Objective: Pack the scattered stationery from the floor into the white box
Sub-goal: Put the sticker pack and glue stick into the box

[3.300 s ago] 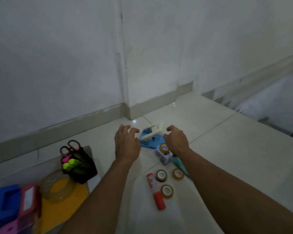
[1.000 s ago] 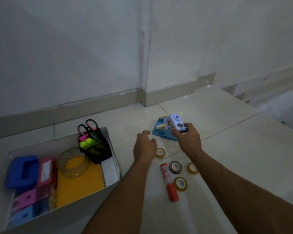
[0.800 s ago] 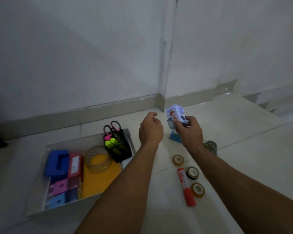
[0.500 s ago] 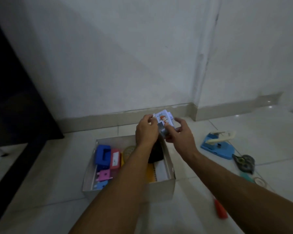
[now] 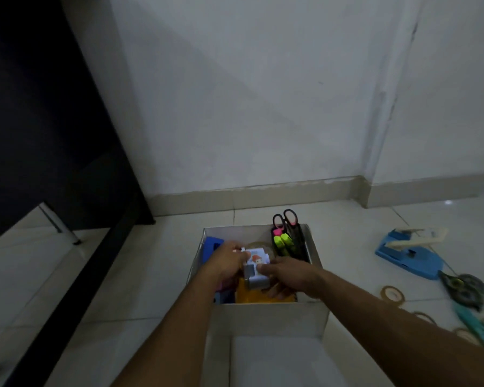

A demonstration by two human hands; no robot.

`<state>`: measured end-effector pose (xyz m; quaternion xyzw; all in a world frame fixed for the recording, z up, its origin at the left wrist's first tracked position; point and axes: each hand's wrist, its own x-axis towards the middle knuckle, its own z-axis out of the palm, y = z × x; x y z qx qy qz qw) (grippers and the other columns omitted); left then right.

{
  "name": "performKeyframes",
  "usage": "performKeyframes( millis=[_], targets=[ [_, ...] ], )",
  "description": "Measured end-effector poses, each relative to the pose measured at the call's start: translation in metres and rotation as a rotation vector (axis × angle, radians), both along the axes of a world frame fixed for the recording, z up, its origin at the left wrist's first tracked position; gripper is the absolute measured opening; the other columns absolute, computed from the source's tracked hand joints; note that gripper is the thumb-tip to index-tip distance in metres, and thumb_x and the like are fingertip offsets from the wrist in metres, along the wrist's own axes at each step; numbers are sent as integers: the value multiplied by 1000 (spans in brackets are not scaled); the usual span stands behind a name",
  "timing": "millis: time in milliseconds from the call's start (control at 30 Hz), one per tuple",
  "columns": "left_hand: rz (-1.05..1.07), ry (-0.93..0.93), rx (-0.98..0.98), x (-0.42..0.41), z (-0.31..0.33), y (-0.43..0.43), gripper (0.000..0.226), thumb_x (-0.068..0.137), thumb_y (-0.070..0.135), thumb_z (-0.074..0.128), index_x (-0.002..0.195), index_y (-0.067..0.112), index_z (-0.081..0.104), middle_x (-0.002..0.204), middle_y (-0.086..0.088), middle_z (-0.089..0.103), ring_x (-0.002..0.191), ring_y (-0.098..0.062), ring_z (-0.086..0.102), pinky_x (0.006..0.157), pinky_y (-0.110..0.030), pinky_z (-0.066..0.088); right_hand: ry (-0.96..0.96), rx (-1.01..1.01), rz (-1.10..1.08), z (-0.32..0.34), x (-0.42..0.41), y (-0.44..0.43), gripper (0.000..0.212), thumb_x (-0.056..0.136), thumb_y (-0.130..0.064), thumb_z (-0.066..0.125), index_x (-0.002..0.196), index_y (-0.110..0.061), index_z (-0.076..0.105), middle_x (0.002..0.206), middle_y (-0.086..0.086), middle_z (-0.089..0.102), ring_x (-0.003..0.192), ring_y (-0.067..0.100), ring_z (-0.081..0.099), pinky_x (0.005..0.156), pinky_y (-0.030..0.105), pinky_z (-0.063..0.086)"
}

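The white box (image 5: 268, 315) stands on the tiled floor in front of me. Both hands hold a small white-and-lilac cartoon-printed box (image 5: 256, 268) inside it, just above a yellow notebook (image 5: 252, 296). My left hand (image 5: 228, 262) grips its left side; my right hand (image 5: 287, 276) grips its right side. In the white box are also a black pen holder (image 5: 291, 244) with scissors and highlighters, a blue item (image 5: 211, 247) and a clear tape roll (image 5: 259, 245), mostly hidden.
On the floor to the right lie a blue hole punch (image 5: 411, 254), a dark tape dispenser (image 5: 463, 286), a teal cutter (image 5: 475, 325) and several small tape rolls (image 5: 391, 293). A dark cabinet (image 5: 39, 135) stands at the left; walls close behind.
My right hand lifted the small printed box from the floor, my left hand joined it, and both carried it left and down into the white box. My view turned left.
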<state>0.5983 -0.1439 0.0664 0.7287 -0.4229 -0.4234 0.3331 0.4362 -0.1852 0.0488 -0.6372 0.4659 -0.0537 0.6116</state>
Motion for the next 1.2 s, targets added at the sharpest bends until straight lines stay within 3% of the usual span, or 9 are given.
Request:
performKeyframes(
  millis=[100, 233, 333, 533, 633, 767, 933, 1067, 1200],
  targets=[
    [-75, -213, 45, 1, -15, 0, 14, 91, 17, 55, 99, 12, 65, 100, -10, 66, 87, -23, 63, 74, -30, 52, 73, 52, -38, -17, 8, 1, 34, 95, -32, 53, 119, -8, 59, 88, 9, 69, 57, 10, 65, 52, 19, 50],
    [-80, -381, 51, -2, -26, -3, 19, 91, 17, 51, 101, 18, 68, 102, -7, 68, 89, -21, 63, 76, -34, 54, 343, -90, 102, -30, 9, -5, 51, 90, -40, 59, 125, -3, 59, 123, 13, 61, 100, 22, 60, 81, 30, 48],
    [-101, -467, 35, -2, -36, -6, 22, 92, 18, 50, 105, 21, 66, 106, -6, 67, 84, -17, 60, 69, -29, 50, 470, -190, 229, -29, 16, -7, 50, 92, -43, 54, 125, -6, 59, 132, 12, 57, 105, 22, 56, 82, 27, 40],
    [-37, -499, -48, -5, -41, -8, 21, 94, 20, 49, 107, 22, 65, 108, -6, 68, 94, -22, 62, 79, -34, 53, 609, -281, 313, -27, 34, -6, 54, 91, -47, 53, 126, -6, 58, 138, 14, 52, 122, 29, 52, 95, 32, 43],
    [5, -489, -123, -13, -37, -11, 20, 95, 20, 50, 111, 21, 63, 107, -4, 67, 93, -20, 62, 79, -34, 54, 552, -248, 264, -28, 30, -11, 51, 92, -45, 52, 124, -5, 59, 131, 16, 57, 110, 30, 59, 89, 34, 47],
    [75, -424, -267, -33, -26, -21, 20, 98, 21, 48, 114, 20, 60, 105, -1, 66, 83, -10, 57, 69, -26, 49, 405, -33, 111, -10, 17, -24, 52, 94, -46, 47, 126, -5, 52, 115, 17, 65, 61, 20, 61, 63, 29, 50],
    [182, -333, -554, -72, -4, -36, 36, 99, 29, 44, 135, 28, 44, 116, 4, 59, 93, -14, 60, 76, -38, 57, 166, 16, -29, 24, -19, -39, 42, 94, -37, 49, 120, -5, 56, 107, 11, 65, 76, 20, 67, 88, 38, 56],
    [146, -291, -739, -110, 7, -47, 42, 99, 29, 43, 140, 27, 38, 125, 0, 57, 104, -19, 57, 82, -37, 53, 33, 30, -135, 46, -67, -44, 46, 90, -38, 56, 123, -5, 57, 113, 12, 66, 84, 20, 69, 80, 32, 57],
    [51, -224, -842, -159, 10, -54, 42, 99, 21, 44, 141, 20, 41, 118, -2, 58, 94, -19, 58, 78, -36, 52, -57, 61, -321, 51, -129, -46, 47, 90, -41, 59, 123, -8, 53, 111, 12, 68, 86, 20, 69, 75, 30, 56]
  ],
)
